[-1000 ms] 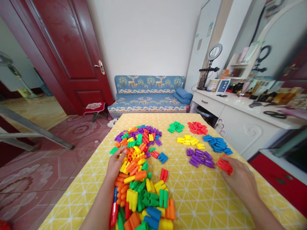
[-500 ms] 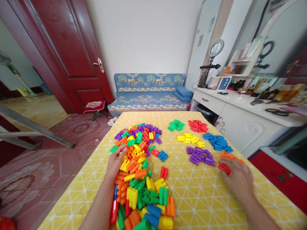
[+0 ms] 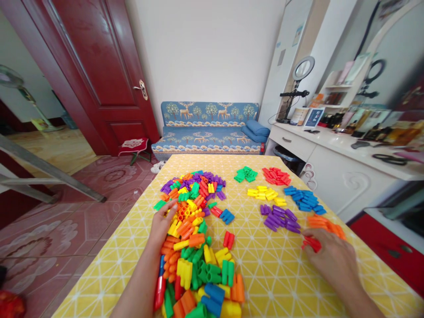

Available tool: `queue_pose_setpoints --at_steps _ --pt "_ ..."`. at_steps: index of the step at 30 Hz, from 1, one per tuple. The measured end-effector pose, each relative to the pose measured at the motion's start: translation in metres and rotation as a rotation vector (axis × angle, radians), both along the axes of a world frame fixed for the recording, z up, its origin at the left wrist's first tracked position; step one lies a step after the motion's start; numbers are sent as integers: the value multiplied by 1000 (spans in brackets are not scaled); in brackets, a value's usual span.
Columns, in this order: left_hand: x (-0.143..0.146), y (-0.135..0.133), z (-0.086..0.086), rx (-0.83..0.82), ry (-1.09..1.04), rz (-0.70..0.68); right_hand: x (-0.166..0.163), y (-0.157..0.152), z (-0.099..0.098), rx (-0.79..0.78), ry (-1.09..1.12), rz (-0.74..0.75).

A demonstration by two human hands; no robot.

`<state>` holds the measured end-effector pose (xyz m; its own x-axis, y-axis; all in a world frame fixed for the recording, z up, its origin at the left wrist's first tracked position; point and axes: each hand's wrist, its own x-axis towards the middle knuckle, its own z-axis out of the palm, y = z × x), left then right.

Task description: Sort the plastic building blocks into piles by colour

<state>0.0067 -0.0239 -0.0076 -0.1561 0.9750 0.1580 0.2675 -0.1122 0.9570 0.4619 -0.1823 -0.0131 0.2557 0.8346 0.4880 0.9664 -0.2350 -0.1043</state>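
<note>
A long mixed heap of plastic tube-shaped building pieces (image 3: pixel 198 256) in several colours lies on the left half of the table. My left hand (image 3: pixel 164 216) rests at the heap's left side, fingers extended and touching orange and yellow pieces. On the right, my right hand (image 3: pixel 333 251) pinches red plastic pieces (image 3: pixel 312 243) close to the tabletop; the fingers partly cover them. Just beyond that hand sit orange pieces (image 3: pixel 326 225), partly hidden by it. Purple pieces (image 3: pixel 280 218) lie to its left, and blue pieces (image 3: pixel 304 199) farther back.
Separate groups of yellow (image 3: pixel 266 194), green (image 3: pixel 245 174) and red pieces (image 3: pixel 276 176) lie toward the table's far right. A patterned yellow cloth (image 3: pixel 265 274) covers the table. Beyond stands a blue sofa (image 3: pixel 208 132); a white dressing table (image 3: pixel 347 154) is at right.
My right hand has drawn slightly toward me with the red pieces, uncovering more of the orange group. My left hand stays at the heap. The view has shifted slightly.
</note>
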Motion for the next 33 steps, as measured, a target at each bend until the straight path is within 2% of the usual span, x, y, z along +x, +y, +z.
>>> queue_pose_setpoints --at_steps 6,9,13,15,18,20,22,24,27,30,33 --pt "0 1 -1 -9 -4 -2 -15 -20 0 -213 361 195" --pt "0 2 -3 -11 -11 0 -12 -33 6 -243 305 188" --pt "0 2 -4 1 1 -1 -14 -40 12 -358 277 173" --pt "0 2 -3 5 14 0 -27 -37 15 -382 276 221" --pt "0 1 -2 6 20 4 -55 -24 24 -438 254 376" --pt "0 1 -1 8 19 3 -69 -7 37 -464 257 477" --pt "0 0 -1 10 22 -4 -71 22 55 -432 274 510" --pt "0 0 -1 8 27 -8 -59 63 72 -351 278 445" --pt "0 0 -1 -2 34 7 -22 135 88 -193 211 226" --pt "1 1 0 -19 20 14 19 194 84 -190 171 47" --pt "2 0 0 -23 3 9 44 225 68 -274 149 -119"
